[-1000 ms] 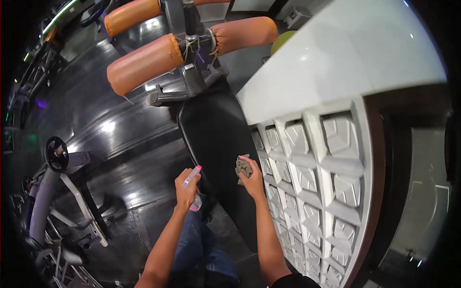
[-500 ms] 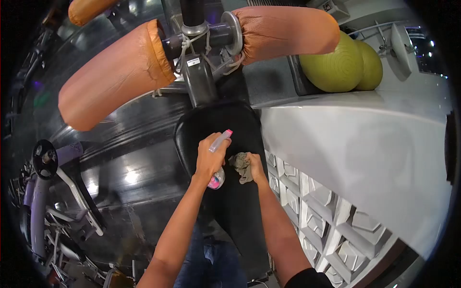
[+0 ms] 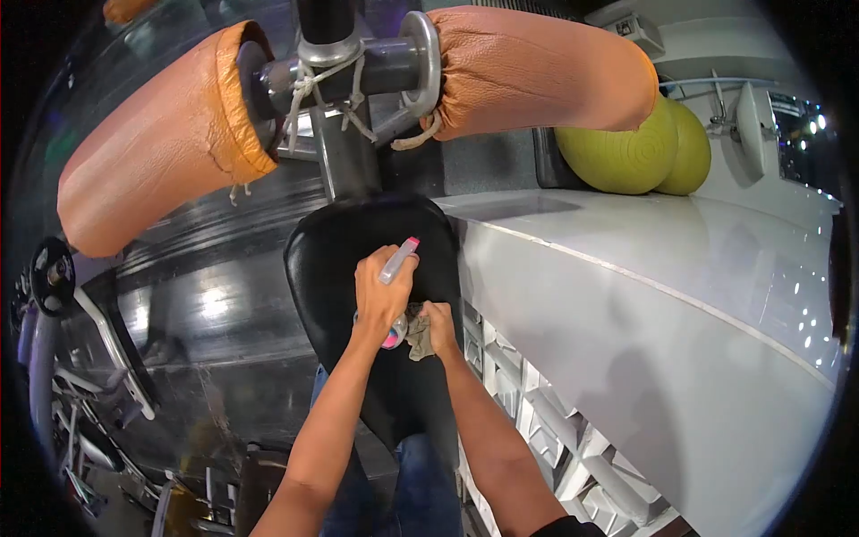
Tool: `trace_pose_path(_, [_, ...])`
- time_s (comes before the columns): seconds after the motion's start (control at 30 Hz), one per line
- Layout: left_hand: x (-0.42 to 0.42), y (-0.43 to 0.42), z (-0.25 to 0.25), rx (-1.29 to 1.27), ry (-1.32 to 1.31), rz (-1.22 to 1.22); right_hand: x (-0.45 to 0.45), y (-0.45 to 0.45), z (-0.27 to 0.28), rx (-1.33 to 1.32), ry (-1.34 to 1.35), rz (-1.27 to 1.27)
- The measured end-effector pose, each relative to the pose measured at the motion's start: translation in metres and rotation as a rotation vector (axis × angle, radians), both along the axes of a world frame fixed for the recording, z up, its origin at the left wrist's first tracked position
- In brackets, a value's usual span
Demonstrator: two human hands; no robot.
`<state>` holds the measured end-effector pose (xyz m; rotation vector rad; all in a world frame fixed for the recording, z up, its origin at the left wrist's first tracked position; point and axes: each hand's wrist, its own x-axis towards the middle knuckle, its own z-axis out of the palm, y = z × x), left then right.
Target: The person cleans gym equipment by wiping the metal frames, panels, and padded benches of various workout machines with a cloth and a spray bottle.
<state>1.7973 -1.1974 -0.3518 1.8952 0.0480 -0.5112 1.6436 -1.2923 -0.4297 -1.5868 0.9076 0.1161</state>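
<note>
My left hand (image 3: 379, 294) is wrapped round a clear spray bottle (image 3: 399, 259) with a whitish, pink-tipped spray head. Pink also shows low on the bottle, below the hand. Bunched in the closed fingers of my right hand (image 3: 439, 328) is a grey-beige cloth (image 3: 419, 340). The cloth lies right beside the lower part of the bottle; whether they touch, I cannot tell. Both hands are over a black padded bench (image 3: 327, 246), and part of each grip is hidden by the fingers.
Beyond the bench, two orange-covered pads (image 3: 170, 143) flank a dark metal post with white cord tied round it. A white ledge (image 3: 573, 268) runs along the right, with green exercise balls (image 3: 617, 152) behind. Gym equipment with a weight plate (image 3: 52, 276) stands at left.
The view has shifted, and the pads and bench now look nearer. My right hand with the cloth has come closer to the bottle. Both hands keep their holds.
</note>
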Motion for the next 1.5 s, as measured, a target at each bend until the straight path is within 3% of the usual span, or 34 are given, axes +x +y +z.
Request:
trace_pose_path(0.13, [-0.013, 0.024, 0.001, -0.137, 0.011, 0.128, -0.007, -0.005, -0.019, 0.182, -0.010, -0.056])
trace_pose_path(0.2, [-0.017, 0.043, 0.007, -0.265, 0.412, 0.302, -0.006, -0.008, -0.021, 0.288, 0.032, -0.062])
trace_pose_path(0.23, [-0.024, 0.050, -0.017, -0.165, 0.499, 0.362, -0.003, -0.008, -0.017, 0.245, -0.004, -0.038])
trace_pose_path(0.27, [-0.036, 0.065, -0.033, -0.489, 0.432, 0.457, -0.002, -0.007, -0.014, 0.204, -0.039, -0.014])
trace_pose_path(0.33, [-0.043, 0.086, -0.045, -0.539, 0.579, 0.441, -0.004, -0.008, -0.021, 0.275, -0.016, -0.032])
trace_pose_path(0.47, [-0.034, 0.078, -0.050, -0.510, 0.532, 0.555, -0.004, -0.006, -0.022, 0.256, -0.037, -0.058])
trace_pose_path(0.67, [-0.027, 0.075, -0.046, -0.400, 0.539, 0.519, -0.003, -0.009, -0.014, 0.158, -0.018, 0.052])
trace_pose_path(0.8, [-0.028, 0.073, -0.046, -0.388, 0.511, 0.496, 0.003, -0.005, 0.001, 0.238, -0.028, 0.036])
trace_pose_path(0.87, [-0.028, 0.074, -0.046, -0.377, 0.519, 0.489, 0.008, -0.006, 0.016, 0.111, 0.028, 0.122])
trace_pose_path(1.07, [-0.027, 0.077, -0.048, -0.400, 0.529, 0.460, 0.103, -0.010, 0.087, -0.591, -0.498, 0.122])
trace_pose_path(1.2, [-0.028, 0.077, -0.051, -0.395, 0.530, 0.495, 0.155, -0.028, 0.078, -0.706, -0.373, 0.241])
trace_pose_path(1.27, [-0.028, 0.077, -0.052, -0.395, 0.523, 0.491, 0.160, -0.030, 0.055, -0.977, -0.272, 0.474])
trace_pose_path(1.5, [-0.026, 0.079, -0.044, -0.399, 0.576, 0.468, 0.116, -0.015, 0.050, -1.133, -0.216, 0.411])
